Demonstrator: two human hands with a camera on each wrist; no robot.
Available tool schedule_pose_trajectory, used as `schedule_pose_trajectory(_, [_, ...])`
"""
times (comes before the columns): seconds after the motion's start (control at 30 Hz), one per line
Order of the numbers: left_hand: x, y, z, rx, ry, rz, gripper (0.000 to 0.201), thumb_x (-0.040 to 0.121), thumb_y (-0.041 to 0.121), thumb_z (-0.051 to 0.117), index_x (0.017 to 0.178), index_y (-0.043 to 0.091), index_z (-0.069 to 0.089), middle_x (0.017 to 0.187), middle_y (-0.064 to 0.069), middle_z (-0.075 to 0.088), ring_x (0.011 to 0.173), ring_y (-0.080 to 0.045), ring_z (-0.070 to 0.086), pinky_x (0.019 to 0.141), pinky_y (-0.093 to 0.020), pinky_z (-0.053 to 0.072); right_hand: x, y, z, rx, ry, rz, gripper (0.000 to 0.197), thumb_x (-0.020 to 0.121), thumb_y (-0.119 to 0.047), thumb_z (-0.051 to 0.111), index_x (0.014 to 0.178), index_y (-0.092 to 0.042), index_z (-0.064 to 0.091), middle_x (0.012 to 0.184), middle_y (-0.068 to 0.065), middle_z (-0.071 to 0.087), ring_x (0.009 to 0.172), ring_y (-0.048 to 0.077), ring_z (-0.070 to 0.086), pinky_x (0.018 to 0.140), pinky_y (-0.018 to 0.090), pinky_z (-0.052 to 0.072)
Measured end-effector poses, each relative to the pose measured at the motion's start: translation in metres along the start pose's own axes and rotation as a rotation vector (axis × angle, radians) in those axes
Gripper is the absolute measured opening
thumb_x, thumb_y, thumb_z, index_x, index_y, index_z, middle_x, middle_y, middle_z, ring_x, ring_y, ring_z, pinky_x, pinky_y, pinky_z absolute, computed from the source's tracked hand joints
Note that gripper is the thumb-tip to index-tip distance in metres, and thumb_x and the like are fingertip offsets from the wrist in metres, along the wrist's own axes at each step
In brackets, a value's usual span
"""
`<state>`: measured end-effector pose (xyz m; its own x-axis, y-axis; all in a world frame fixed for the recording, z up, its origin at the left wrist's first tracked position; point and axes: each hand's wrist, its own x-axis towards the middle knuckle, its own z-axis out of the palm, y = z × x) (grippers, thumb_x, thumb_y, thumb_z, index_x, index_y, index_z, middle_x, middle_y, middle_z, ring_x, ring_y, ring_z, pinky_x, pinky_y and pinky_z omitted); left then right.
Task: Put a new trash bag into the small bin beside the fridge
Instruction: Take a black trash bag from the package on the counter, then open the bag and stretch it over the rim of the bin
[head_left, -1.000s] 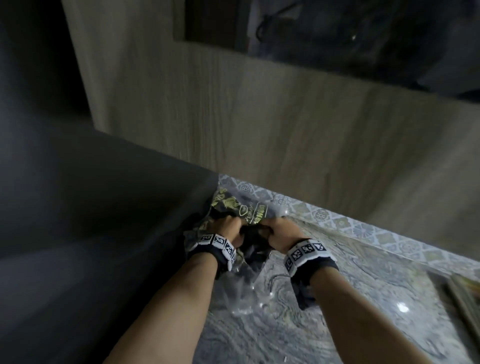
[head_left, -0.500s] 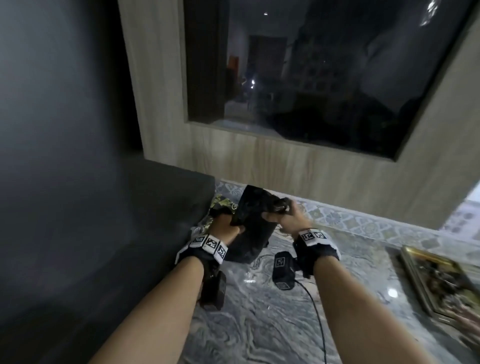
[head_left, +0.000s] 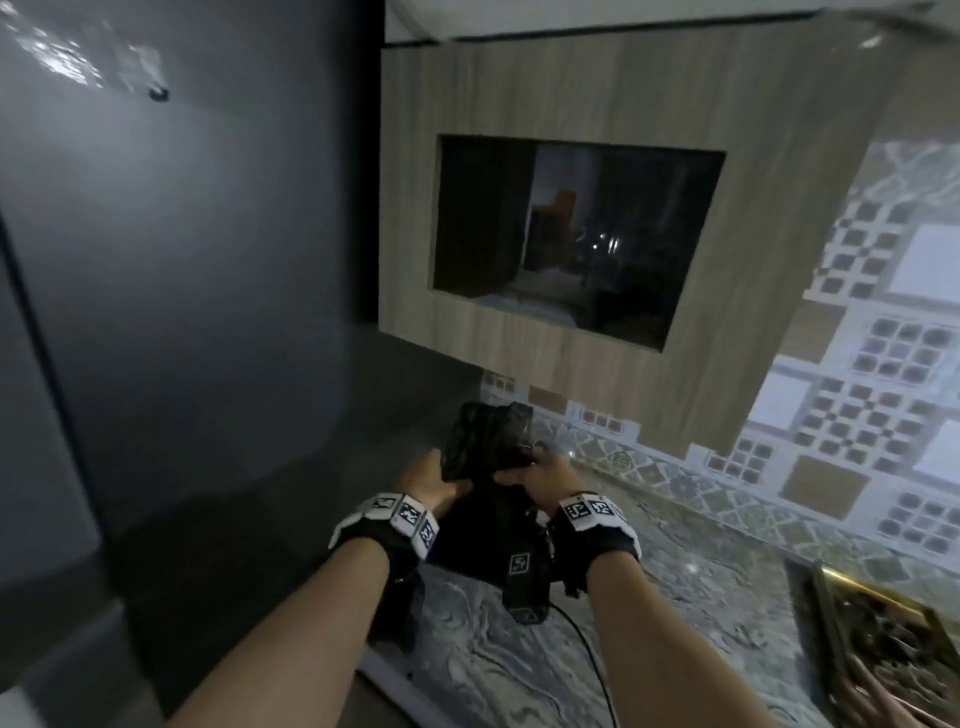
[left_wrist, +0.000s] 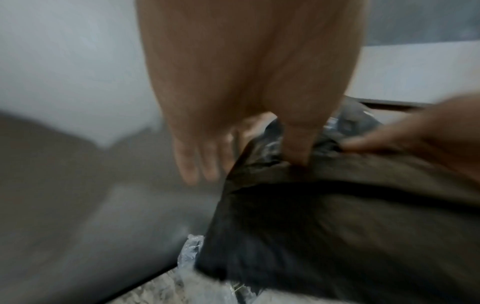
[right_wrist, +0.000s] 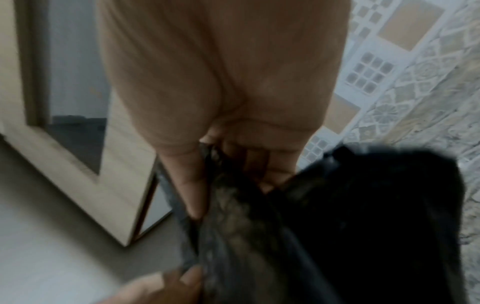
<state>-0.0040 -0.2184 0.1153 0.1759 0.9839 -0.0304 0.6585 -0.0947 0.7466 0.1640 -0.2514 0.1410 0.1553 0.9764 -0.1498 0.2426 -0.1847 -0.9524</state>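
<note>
A folded black trash bag (head_left: 488, 441) is held up over the marble counter, close to the grey fridge. My left hand (head_left: 436, 475) grips its left edge, and in the left wrist view the thumb presses into the bag (left_wrist: 337, 226) while the other fingers (left_wrist: 192, 164) lie straight beside it. My right hand (head_left: 527, 467) pinches the bag's right side; the right wrist view shows the thumb and fingers (right_wrist: 267, 174) closed on the black plastic (right_wrist: 363, 205). The small bin is not in view.
The tall grey fridge (head_left: 182, 312) fills the left. Behind stands a wood panel with a dark opening (head_left: 571, 234) and a patterned tile wall (head_left: 857, 415). A gold-rimmed tray (head_left: 841, 587) sits on the counter (head_left: 493, 675) at right. Clear packaging (left_wrist: 189, 253) lies below the bag.
Both hands were working at a clear printed packet on the counter; they have since drawn the black bag out and raised it. The head view has tilted upward.
</note>
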Motion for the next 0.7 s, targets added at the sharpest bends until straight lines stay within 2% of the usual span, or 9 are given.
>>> schedule_pose_trajectory(0.07, [-0.024, 0.008, -0.003, 0.067, 0.257, 0.036, 0.056, 0.079, 0.04, 0.064, 0.128, 0.018, 0.047, 0.131, -0.01, 0.047, 0.119, -0.033, 0.051, 0.096, -0.043, 0.045, -0.021, -0.015, 0.002, -0.045, 0.058, -0.052, 0.023, 0.079, -0.005, 0.072, 0.102, -0.002, 0.066, 0.084, 0.006, 0.066, 0.074, 0.021, 0.061, 0.053, 0.02, 0.047])
schedule_pose_trajectory(0.1, [-0.034, 0.013, -0.007, 0.0, 0.312, 0.035, 0.052, 0.081, 0.042, 0.063, 0.124, 0.017, 0.05, 0.127, -0.01, 0.049, 0.116, -0.032, 0.053, 0.094, -0.041, 0.046, -0.032, -0.022, 0.006, -0.031, 0.063, -0.059, 0.017, 0.081, -0.005, 0.07, 0.098, -0.005, 0.066, 0.084, 0.006, 0.066, 0.07, 0.02, 0.06, 0.05, 0.017, 0.043])
schedule_pose_trajectory(0.17, [-0.051, 0.027, -0.021, -0.213, 0.215, -0.01, 0.048, 0.081, 0.053, 0.06, 0.11, 0.014, 0.06, 0.113, -0.009, 0.062, 0.105, -0.029, 0.061, 0.086, -0.035, 0.046, -0.048, -0.037, 0.017, 0.031, 0.008, -0.068, 0.013, 0.08, -0.006, 0.067, 0.093, -0.008, 0.066, 0.09, 0.013, 0.07, 0.071, 0.022, 0.063, 0.055, 0.023, 0.047])
schedule_pose_trajectory(0.23, [-0.066, 0.035, -0.036, -0.429, 0.082, -0.029, 0.046, 0.08, 0.054, 0.061, 0.097, 0.012, 0.067, 0.096, -0.01, 0.071, 0.09, -0.026, 0.066, 0.078, -0.032, 0.049, -0.056, -0.048, 0.03, 0.014, -0.119, -0.074, 0.028, 0.076, -0.006, 0.064, 0.104, -0.008, 0.064, 0.093, 0.013, 0.069, 0.082, 0.027, 0.063, 0.057, 0.027, 0.047])
schedule_pose_trajectory(0.33, [-0.083, 0.031, -0.058, -0.684, 0.063, -0.007, 0.011, 0.087, 0.019, 0.065, 0.085, 0.008, 0.068, 0.074, -0.008, 0.072, 0.064, -0.013, 0.067, 0.057, -0.016, 0.052, -0.069, -0.065, 0.041, 0.05, -0.229, -0.074, 0.037, 0.075, 0.004, 0.054, 0.109, -0.01, 0.061, 0.083, 0.005, 0.064, 0.072, 0.019, 0.059, 0.045, 0.024, 0.039])
schedule_pose_trajectory(0.4, [-0.092, 0.027, -0.071, -0.754, 0.01, 0.026, 0.009, 0.087, 0.012, 0.064, 0.091, 0.005, 0.068, 0.068, -0.003, 0.071, 0.053, -0.007, 0.067, 0.048, -0.013, 0.05, -0.073, -0.071, 0.045, 0.029, -0.242, -0.07, 0.043, 0.073, 0.011, 0.05, 0.107, -0.014, 0.061, 0.083, 0.006, 0.064, 0.063, 0.015, 0.056, 0.043, 0.022, 0.037])
schedule_pose_trajectory(0.5, [-0.097, 0.025, -0.089, -0.691, -0.053, 0.066, 0.017, 0.087, 0.012, 0.064, 0.102, 0.006, 0.069, 0.079, -0.004, 0.071, 0.064, -0.009, 0.069, 0.052, -0.012, 0.052, -0.074, -0.083, 0.056, -0.083, -0.297, -0.117, 0.059, 0.069, 0.017, 0.047, 0.114, -0.018, 0.059, 0.09, 0.01, 0.067, 0.055, 0.016, 0.054, 0.042, 0.022, 0.04])
schedule_pose_trajectory(0.6, [-0.093, 0.017, -0.109, -0.612, 0.045, 0.04, 0.022, 0.087, -0.003, 0.056, 0.106, 0.001, 0.065, 0.081, -0.009, 0.065, 0.078, -0.021, 0.063, 0.059, -0.015, 0.051, -0.068, -0.096, 0.072, -0.167, -0.321, -0.173, 0.052, 0.07, 0.02, 0.052, 0.109, -0.011, 0.062, 0.101, 0.009, 0.071, 0.062, 0.019, 0.057, 0.047, 0.022, 0.044])
schedule_pose_trajectory(0.7, [-0.088, -0.007, -0.13, -0.519, 0.139, -0.02, 0.013, 0.083, -0.004, 0.057, 0.091, 0.003, 0.064, 0.087, -0.016, 0.063, 0.089, -0.025, 0.059, 0.075, -0.031, 0.043, -0.063, -0.104, 0.083, -0.171, -0.167, -0.243, 0.048, 0.073, 0.021, 0.053, 0.115, -0.001, 0.059, 0.078, 0.009, 0.066, 0.063, 0.02, 0.06, 0.061, 0.034, 0.053])
